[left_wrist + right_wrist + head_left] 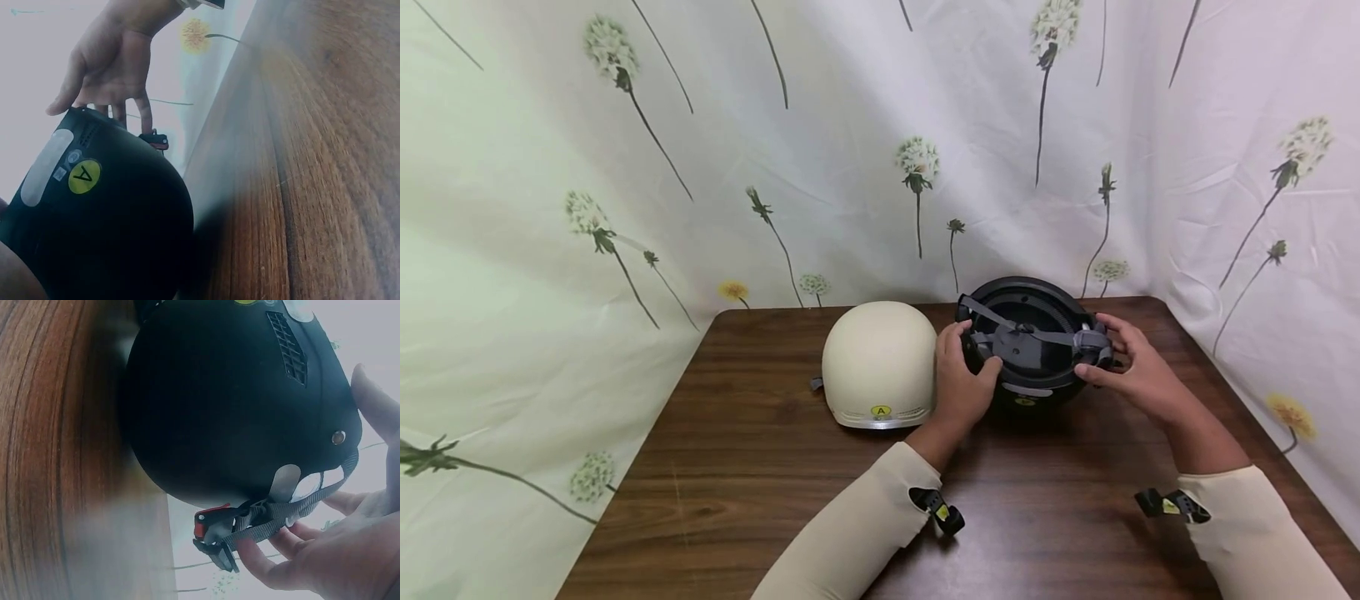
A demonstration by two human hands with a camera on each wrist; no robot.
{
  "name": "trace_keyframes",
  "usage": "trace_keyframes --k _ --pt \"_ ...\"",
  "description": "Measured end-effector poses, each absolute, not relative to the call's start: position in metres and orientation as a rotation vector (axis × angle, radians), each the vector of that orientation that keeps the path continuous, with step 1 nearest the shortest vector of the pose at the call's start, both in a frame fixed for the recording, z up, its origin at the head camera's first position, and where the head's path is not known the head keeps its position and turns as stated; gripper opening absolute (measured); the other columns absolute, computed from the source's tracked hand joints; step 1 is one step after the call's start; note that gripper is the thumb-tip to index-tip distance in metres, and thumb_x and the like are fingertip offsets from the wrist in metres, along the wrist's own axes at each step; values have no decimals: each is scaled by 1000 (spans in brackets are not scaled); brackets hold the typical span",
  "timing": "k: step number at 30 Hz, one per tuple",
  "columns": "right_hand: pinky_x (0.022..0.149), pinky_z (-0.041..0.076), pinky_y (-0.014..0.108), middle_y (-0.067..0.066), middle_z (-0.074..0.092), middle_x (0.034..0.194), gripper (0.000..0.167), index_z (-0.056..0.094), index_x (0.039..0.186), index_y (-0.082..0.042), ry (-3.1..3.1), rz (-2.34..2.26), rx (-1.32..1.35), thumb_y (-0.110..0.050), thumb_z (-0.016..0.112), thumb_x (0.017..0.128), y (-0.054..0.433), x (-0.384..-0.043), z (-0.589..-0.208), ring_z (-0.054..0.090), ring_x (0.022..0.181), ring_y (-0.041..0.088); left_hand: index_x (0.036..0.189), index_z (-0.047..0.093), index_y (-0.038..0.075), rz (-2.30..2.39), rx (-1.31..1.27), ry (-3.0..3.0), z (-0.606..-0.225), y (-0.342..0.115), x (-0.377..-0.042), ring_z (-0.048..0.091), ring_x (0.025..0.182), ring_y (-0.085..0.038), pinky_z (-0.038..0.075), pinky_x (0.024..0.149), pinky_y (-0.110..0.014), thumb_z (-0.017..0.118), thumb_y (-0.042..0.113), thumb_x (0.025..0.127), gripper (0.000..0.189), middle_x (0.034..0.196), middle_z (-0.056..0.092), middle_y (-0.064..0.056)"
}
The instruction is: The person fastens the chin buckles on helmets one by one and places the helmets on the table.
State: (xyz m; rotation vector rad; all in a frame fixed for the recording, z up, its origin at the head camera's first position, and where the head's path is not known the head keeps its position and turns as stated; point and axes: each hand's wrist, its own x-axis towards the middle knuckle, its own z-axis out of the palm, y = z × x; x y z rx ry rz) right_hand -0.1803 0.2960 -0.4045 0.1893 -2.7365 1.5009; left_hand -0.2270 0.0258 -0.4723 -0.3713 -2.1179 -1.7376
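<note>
A black helmet [1028,357] is turned hollow side up near the table's back right, tilted toward me. My left hand [962,383] grips its left rim, thumb on the near edge. At the opposite rim my right hand [1138,371] holds on, thumb in front and fingers behind, beside the strap. Grey straps [1052,337] cross the opening. In the right wrist view, a buckle [215,526] with a red part hangs by the fingers. A yellow "A" sticker [84,176] marks the shell in the left wrist view. Whether the shell touches the table is unclear.
A cream helmet [880,362] sits dome up just left of my left hand, close to the black one. Both are on a dark wooden table [737,467]. A white cloth [850,183] printed with dandelions hangs behind the table and along its sides.
</note>
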Motion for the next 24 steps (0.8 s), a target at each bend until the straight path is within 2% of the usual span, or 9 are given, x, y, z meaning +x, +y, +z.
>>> trace_keyframes --k 1,3,5,7,11,17,24 --pt "83 51 10 39 46 158 98 12 175 -5 -2734 1514 192 -21 77 103 296 -180 -405 60 124 13 154 54 10 -1742 -360 -2124 -472 27 -228 47 147 -27 44 119 -54 73 21 89 68 163 45 -12" --pt "82 51 11 40 42 161 99 10 175 -5 -2735 1534 188 -21 76 103 297 -180 -405 62 131 35 153 54 10 -1754 -345 -2125 -471 27 -228 47 147 -28 43 119 -55 74 21 90 68 163 44 -12" --pt "81 50 11 41 35 165 100 8 175 -5 -2736 1542 178 -22 76 104 299 -180 -406 55 137 54 154 54 10 -1741 -337 -2137 -469 27 -227 45 150 -30 42 121 -58 75 24 91 67 165 43 -13" --pt "80 49 10 41 28 169 100 7 175 -5 -2735 1551 167 -23 75 104 300 -180 -406 49 141 63 154 53 10 -1726 -333 -2147 -466 27 -226 43 153 -32 40 123 -60 77 27 93 68 167 41 -15" --pt "81 46 6 39 24 172 98 9 175 -3 -2724 1558 167 -24 75 105 303 -181 -407 42 147 62 155 52 9 -1710 -336 -2145 -461 25 -224 41 155 -36 38 125 -63 79 29 95 69 168 39 -21" --pt "83 45 3 38 27 171 96 11 174 -2 -2711 1570 200 -23 74 106 305 -181 -407 34 154 56 153 52 8 -1717 -340 -2140 -457 23 -222 39 158 -35 38 126 -61 79 30 95 67 170 37 -18" --pt "87 44 2 39 25 172 94 11 174 0 -2716 1589 239 -22 73 106 308 -182 -404 31 156 61 153 52 8 -1677 -369 -2167 -447 19 -218 40 156 -35 39 125 -61 76 32 98 65 169 38 -18"
